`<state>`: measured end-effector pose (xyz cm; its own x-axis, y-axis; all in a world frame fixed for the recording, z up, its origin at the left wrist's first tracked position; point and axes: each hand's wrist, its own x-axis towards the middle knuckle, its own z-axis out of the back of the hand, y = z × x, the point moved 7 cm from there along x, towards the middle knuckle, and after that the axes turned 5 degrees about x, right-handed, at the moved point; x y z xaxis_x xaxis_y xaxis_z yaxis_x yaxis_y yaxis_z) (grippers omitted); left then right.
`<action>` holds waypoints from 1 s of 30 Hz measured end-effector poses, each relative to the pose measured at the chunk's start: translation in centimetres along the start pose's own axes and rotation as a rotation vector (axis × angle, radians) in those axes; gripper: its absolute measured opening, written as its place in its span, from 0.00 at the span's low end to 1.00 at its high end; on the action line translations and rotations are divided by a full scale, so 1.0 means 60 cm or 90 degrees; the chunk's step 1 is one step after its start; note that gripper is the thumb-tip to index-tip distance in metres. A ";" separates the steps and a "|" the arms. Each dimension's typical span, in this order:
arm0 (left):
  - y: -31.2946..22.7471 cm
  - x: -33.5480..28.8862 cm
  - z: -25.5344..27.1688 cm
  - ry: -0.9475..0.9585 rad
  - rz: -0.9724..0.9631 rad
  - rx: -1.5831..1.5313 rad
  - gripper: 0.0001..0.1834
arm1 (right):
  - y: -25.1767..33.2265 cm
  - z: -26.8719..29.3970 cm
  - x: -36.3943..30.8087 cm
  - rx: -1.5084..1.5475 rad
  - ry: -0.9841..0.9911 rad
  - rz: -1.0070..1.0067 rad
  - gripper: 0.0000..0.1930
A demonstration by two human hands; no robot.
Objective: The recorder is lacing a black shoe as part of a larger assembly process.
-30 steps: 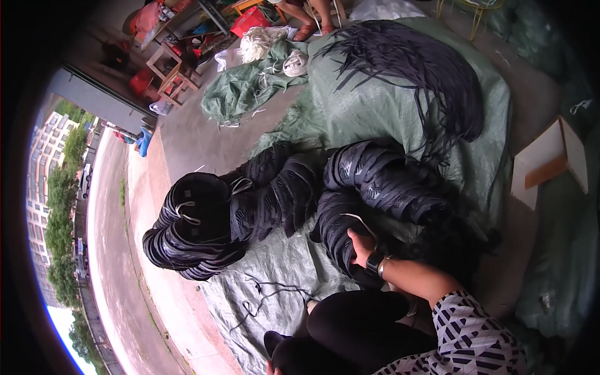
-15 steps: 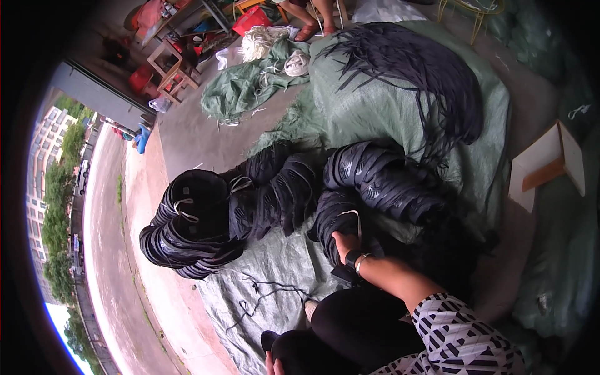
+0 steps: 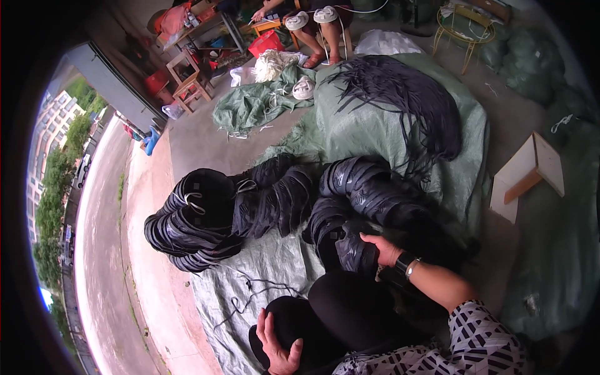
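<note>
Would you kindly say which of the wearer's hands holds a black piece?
The right hand, wearing the black wristband, grips a black piece; the left hand rests on a leg.

There's the pale green sheet (image 3: 289, 257) before you, over the floor (image 3: 200, 140); black heaps (image 3: 369, 190) lie on it; a dark cord (image 3: 235, 304) squiggles nearer you.

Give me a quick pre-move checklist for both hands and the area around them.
1. Right hand on black piece: ok, thumb over its near edge.
2. Grip underneath: cannot tell, fingers hidden.
3. Left hand free: ok, spread on the left knee, nothing seen in it.
4. Sheet clear of loose cord: not ok, cord lies in loops ahead of the knees.
5. Co-worker out of the way: ok, seated at the back, beyond the green sack.
</note>
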<state>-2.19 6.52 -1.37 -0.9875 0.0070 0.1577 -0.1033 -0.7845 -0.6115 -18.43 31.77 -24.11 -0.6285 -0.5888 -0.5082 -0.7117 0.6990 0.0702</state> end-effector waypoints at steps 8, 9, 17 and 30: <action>-0.018 -0.047 0.010 -0.034 -0.038 0.007 0.45 | 0.100 -0.210 -0.232 -0.135 0.225 0.297 0.24; -0.021 -0.049 0.010 -0.022 -0.043 -0.001 0.44 | 0.101 -0.248 -0.253 -0.130 0.307 0.291 0.25; -0.043 -0.051 0.057 0.037 0.017 -0.513 0.41 | -0.082 -0.451 -0.323 -0.084 0.627 0.110 0.27; 0.026 -0.142 -0.007 -0.009 0.261 -0.737 0.14 | -0.164 -0.365 -0.119 -0.746 0.197 0.154 0.27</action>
<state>6.04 5.51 -3.96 -0.9710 -0.1234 -0.2045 0.1624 0.2867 -0.9442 -13.84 20.20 -2.38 -0.7175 -0.6776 -0.1613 -0.3179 0.1125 0.9414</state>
